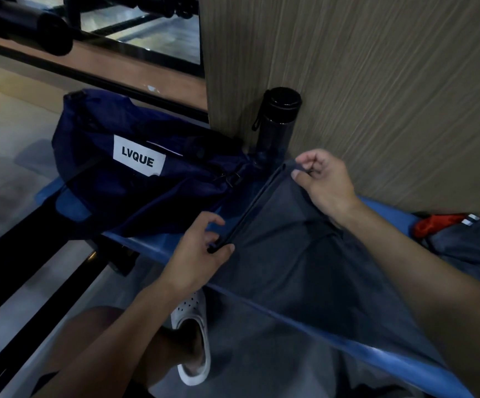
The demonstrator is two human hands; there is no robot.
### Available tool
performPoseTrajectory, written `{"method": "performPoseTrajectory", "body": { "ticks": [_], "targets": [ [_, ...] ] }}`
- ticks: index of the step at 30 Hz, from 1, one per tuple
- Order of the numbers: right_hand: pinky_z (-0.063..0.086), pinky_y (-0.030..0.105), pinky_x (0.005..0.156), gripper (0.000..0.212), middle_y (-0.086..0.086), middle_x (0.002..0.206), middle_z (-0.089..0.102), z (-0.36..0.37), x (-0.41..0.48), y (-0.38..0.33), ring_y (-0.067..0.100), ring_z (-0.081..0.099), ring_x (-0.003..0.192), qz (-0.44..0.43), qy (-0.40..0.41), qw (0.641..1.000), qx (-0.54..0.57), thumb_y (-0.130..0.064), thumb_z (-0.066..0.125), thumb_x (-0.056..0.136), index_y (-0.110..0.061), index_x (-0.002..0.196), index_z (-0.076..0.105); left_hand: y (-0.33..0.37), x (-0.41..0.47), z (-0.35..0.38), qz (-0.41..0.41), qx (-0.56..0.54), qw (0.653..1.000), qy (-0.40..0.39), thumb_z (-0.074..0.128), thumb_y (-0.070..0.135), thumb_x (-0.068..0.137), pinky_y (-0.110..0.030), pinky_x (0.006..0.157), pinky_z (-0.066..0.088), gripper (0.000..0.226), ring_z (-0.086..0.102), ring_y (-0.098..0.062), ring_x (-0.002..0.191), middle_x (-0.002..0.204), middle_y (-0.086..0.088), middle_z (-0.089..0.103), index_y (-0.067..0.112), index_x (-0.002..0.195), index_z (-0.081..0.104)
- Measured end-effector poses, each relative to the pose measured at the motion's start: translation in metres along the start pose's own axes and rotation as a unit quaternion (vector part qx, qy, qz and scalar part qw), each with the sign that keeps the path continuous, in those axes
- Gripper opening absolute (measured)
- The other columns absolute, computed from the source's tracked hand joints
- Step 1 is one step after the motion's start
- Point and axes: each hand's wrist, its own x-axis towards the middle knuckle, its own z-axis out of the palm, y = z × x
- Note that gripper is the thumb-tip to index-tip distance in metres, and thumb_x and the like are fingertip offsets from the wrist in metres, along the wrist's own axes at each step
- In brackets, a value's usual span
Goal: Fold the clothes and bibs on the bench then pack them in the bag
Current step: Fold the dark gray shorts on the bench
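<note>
While the grey garment (290, 262) lies spread on the blue bench (158, 249), the left hand (201, 251) pinches its banded edge at nine o'clock, the right hand (323, 182) pinches it at twelve; the navy bag (135, 179) sits at ten o'clock

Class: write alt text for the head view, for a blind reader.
A left hand and right hand pinch one edge of a dark grey garment spread on a blue bench. A navy bag and black bottle sit beyond.
</note>
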Motion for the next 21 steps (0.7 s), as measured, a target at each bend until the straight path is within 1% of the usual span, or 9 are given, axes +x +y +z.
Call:
{"method": "performPoseTrajectory", "body": {
  "ticks": [2,3,5,8,11,14,17,19,21],
  "targets": [
    [0.046,0.022,0.082,0.028,0.000,0.092,0.057,0.004,0.009,0.005,0.008,0.055,0.083,0.012,-0.040,0.999,-0.031,0.003,0.062,0.090,-0.011,0.113,0.057,-0.005,0.002,-0.004,-0.012,0.011,1.000,0.017,0.072,0.016,0.090,-0.014,0.078,0.047,0.034,0.061,-0.002,0.083,0.080,0.007,0.062,0.028,0.113,0.051],
    [0.045,0.024,0.089,0.038,0.002,0.103,0.059,0.007,0.010,0.010,0.010,0.057,0.091,0.023,-0.067,0.996,-0.052,0.000,0.063,0.091,-0.010,0.126,0.053,-0.007,0.002,-0.005,-0.013,0.027,0.999,0.019,0.072,0.018,0.090,-0.016,0.082,0.047,0.034,0.061,-0.006,0.091,0.089,0.004,0.064,0.029,0.115,0.052],
    [0.040,0.023,0.102,0.052,0.003,0.122,0.058,0.010,0.007,0.017,0.011,0.055,0.113,0.020,-0.091,0.991,-0.097,-0.008,0.066,0.091,-0.009,0.139,0.046,-0.009,0.000,-0.003,0.023,0.085,0.996,0.034,0.069,0.019,0.092,-0.016,0.082,0.046,0.032,0.058,-0.008,0.097,0.104,0.008,0.061,0.029,0.117,0.053],
    [0.039,0.032,0.110,0.044,0.000,0.124,0.060,0.013,-0.009,0.023,0.016,0.054,0.121,-0.027,-0.098,0.981,-0.166,-0.015,0.069,0.090,-0.012,0.132,0.056,-0.002,0.002,0.004,0.148,0.196,0.968,0.057,0.063,0.017,0.094,-0.030,0.095,0.047,0.031,0.053,-0.012,0.108,0.115,0.008,0.057,0.020,0.124,0.056],
    [0.042,0.049,0.102,0.036,-0.006,0.115,0.061,0.010,-0.031,0.030,0.017,0.056,0.110,-0.057,-0.090,0.972,-0.210,-0.019,0.069,0.088,-0.019,0.124,0.062,0.013,0.014,0.022,0.220,0.251,0.943,0.008,0.056,0.014,0.097,-0.040,0.110,0.039,0.038,0.046,-0.017,0.129,0.136,0.000,0.055,0.014,0.135,0.054],
    [0.042,0.047,0.098,0.034,-0.006,0.114,0.061,0.003,-0.057,0.040,0.016,0.054,0.107,-0.065,-0.101,0.962,-0.247,-0.020,0.067,0.089,-0.021,0.122,0.062,0.022,0.032,0.047,0.219,0.319,0.920,-0.057,0.043,0.023,0.105,-0.034,0.124,0.015,0.051,0.016,-0.015,0.151,0.162,0.000,0.027,0.014,0.153,0.033],
    [0.033,0.039,0.103,0.036,-0.008,0.130,0.057,-0.008,-0.080,0.050,0.015,0.047,0.123,-0.045,-0.116,0.944,-0.304,-0.027,0.062,0.093,-0.025,0.129,0.058,0.013,0.048,0.064,0.194,0.383,0.894,-0.124,0.029,0.035,0.108,-0.030,0.125,0.001,0.058,-0.003,-0.012,0.153,0.168,0.000,0.005,0.015,0.159,0.011],
    [0.023,0.037,0.109,0.041,-0.012,0.145,0.046,-0.014,-0.090,0.057,0.010,0.034,0.137,-0.025,-0.138,0.932,-0.334,-0.035,0.054,0.097,-0.028,0.138,0.051,-0.001,0.051,0.069,0.179,0.439,0.867,-0.155,0.019,0.044,0.107,-0.033,0.125,-0.003,0.061,-0.009,-0.011,0.153,0.168,0.001,-0.004,0.019,0.159,0.002],
    [0.008,0.038,0.118,0.051,-0.014,0.159,0.024,-0.015,-0.096,0.066,0.005,0.012,0.147,-0.009,-0.186,0.913,-0.364,-0.044,0.044,0.100,-0.031,0.149,0.036,-0.013,0.051,0.069,0.186,0.492,0.835,-0.158,0.006,0.054,0.101,-0.034,0.124,-0.006,0.067,-0.013,-0.011,0.152,0.167,0.002,-0.009,0.023,0.159,-0.004]
  ]
}}
